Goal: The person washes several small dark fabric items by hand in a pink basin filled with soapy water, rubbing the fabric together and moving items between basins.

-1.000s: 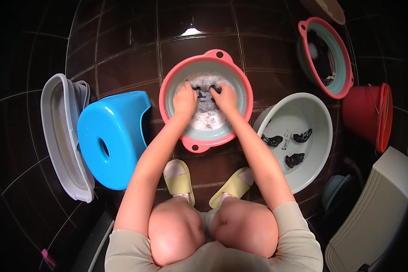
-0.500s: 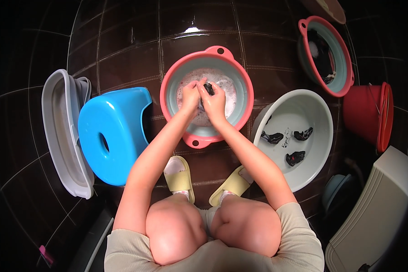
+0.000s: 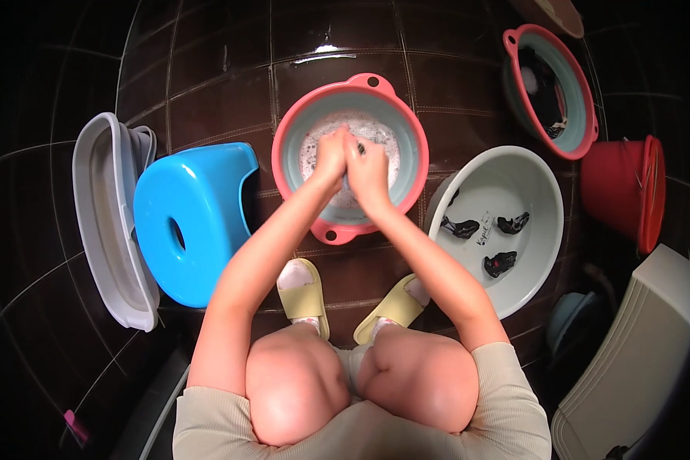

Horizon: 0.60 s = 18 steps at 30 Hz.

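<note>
a pale tub (image 3: 533, 188) is noted at right of the frame, with dark pieces (image 3: 501, 264) lying apart inside. a pink-rimmed basin (image 3: 277, 153) of foamy water (image 3: 308, 153) is set at upper centre. above the foam, one cloth (image 3: 362, 148) is mostly hidden between the hands; a dark patch is seen among the fingers of the right hand (image 3: 369, 169), the nearer, curled closely around it. its long axis cannot be told, nor whether it is gripped by the left hand (image 3: 331, 156), pressed alongside, fingers bent. both are angled inward, backs upward.
</note>
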Tool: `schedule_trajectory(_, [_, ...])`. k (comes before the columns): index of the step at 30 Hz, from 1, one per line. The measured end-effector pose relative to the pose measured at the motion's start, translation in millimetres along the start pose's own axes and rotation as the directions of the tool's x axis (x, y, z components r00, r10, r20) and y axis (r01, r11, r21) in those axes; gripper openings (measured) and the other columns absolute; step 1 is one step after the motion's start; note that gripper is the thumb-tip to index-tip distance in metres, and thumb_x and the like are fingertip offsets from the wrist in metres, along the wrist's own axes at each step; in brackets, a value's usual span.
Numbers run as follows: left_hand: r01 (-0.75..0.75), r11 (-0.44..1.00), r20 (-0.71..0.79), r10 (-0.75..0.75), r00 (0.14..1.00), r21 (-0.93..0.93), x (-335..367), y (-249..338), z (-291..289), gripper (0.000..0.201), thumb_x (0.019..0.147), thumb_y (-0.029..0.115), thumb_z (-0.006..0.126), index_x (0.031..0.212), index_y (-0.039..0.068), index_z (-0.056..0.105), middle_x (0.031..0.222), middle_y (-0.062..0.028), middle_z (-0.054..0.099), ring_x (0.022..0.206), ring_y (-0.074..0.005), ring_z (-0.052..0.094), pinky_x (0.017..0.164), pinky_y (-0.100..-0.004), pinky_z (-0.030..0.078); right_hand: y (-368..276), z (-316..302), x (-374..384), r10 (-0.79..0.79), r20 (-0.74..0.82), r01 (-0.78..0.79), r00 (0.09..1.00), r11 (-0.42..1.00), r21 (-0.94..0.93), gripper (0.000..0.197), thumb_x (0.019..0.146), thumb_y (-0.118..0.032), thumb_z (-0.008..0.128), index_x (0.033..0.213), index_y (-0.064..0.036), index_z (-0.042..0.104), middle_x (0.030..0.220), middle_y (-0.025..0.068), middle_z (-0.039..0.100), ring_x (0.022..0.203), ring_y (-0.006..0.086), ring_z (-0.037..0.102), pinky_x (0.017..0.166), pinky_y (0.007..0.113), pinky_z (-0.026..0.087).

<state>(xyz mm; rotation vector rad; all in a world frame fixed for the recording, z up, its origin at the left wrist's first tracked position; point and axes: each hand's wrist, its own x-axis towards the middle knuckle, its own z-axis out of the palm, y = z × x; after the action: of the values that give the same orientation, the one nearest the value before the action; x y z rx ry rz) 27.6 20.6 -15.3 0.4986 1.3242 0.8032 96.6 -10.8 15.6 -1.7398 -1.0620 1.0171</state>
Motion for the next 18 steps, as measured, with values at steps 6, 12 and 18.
schedule_trajectory(6, [-0.100, 0.990, -0.045, 0.105, 0.993, 0.099, -14, -6, 25, 0.033, 0.089, 0.026, 0.042, 0.080, -0.002, 0.058, 0.072, -0.0076, 0.057, 0.065, -0.0119, 0.051, 0.057, -0.0279, 0.040, 6, -16, 29, 0.069, -0.031, -0.073, 0.997, 0.987, -0.141, 0.039, 0.083, -0.033, 0.047, 0.077, 0.0027, 0.060, 0.070, 0.0266, 0.056, 0.071, 0.0426, 0.056, 0.062, 0.044, 0.043])
schedule_trajectory(12, [-0.107, 0.993, -0.063, 0.111, 0.992, 0.055, -14, -14, 21, 0.036, 0.089, 0.028, 0.041, 0.086, -0.004, 0.058, 0.075, -0.0088, 0.059, 0.063, -0.0143, 0.050, 0.058, -0.0298, 0.041, 5, -13, 30, 0.047, 0.016, -0.043, 0.999, 0.985, -0.169, 0.039, 0.083, -0.035, 0.047, 0.075, 0.0003, 0.061, 0.072, 0.0240, 0.058, 0.073, 0.0423, 0.056, 0.062, 0.045, 0.043])
schedule_trajectory(18, [0.056, 0.991, -0.016, -0.058, 0.998, -0.121, -8, -3, 3, 0.033, 0.089, 0.027, 0.042, 0.072, 0.002, 0.055, 0.067, -0.0050, 0.053, 0.059, -0.0125, 0.049, 0.052, -0.0308, 0.039, 3, 0, -13, -0.096, -0.005, 0.095, 0.995, 0.988, -0.118, 0.037, 0.083, -0.036, 0.047, 0.081, -0.0013, 0.061, 0.067, 0.0243, 0.056, 0.069, 0.0418, 0.055, 0.060, 0.044, 0.043])
